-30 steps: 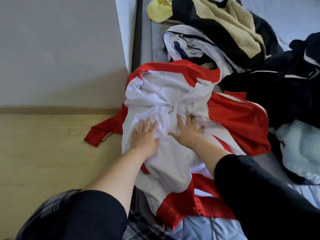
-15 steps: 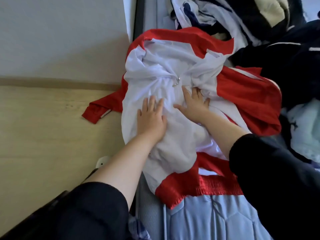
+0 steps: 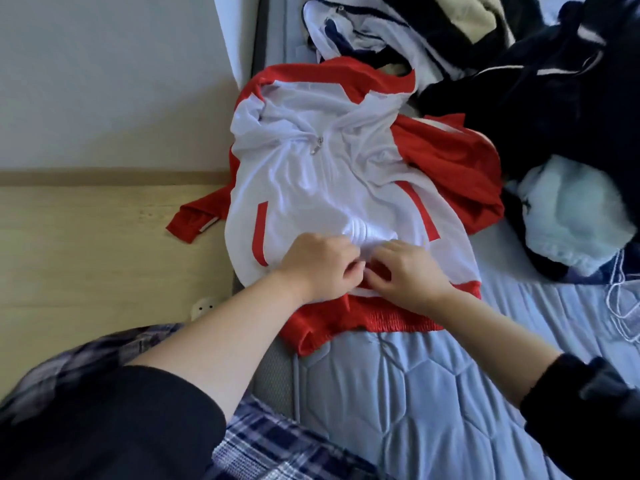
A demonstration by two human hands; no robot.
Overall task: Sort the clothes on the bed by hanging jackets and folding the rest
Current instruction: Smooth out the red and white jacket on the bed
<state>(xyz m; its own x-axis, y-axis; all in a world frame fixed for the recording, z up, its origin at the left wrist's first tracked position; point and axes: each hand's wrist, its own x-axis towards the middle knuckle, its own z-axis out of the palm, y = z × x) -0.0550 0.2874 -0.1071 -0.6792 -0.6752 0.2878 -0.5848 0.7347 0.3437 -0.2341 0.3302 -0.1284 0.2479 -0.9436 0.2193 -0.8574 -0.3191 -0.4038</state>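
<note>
A red and white zip jacket (image 3: 311, 188) lies front-up on the left part of the bed (image 3: 398, 393), one red sleeve (image 3: 194, 220) hanging over the edge. Its zipper pull (image 3: 317, 145) sits near the collar. My left hand (image 3: 320, 263) and my right hand (image 3: 407, 271) are side by side at the jacket's lower front, just above the red hem. Both have curled fingers that pinch the white fabric, which bunches up between them.
A heap of other clothes fills the bed's far right: a white and navy garment (image 3: 346, 26), a black jacket with white stripes (image 3: 554, 91), a beige-lined dark piece (image 3: 467, 19), a pale blue fluffy item (image 3: 575, 216). Wooden floor (image 3: 86, 254) and wall lie left.
Both hands slid from the jacket's chest down to its lower front and went from lying flat to pinching the fabric. The jacket front now lies smoother.
</note>
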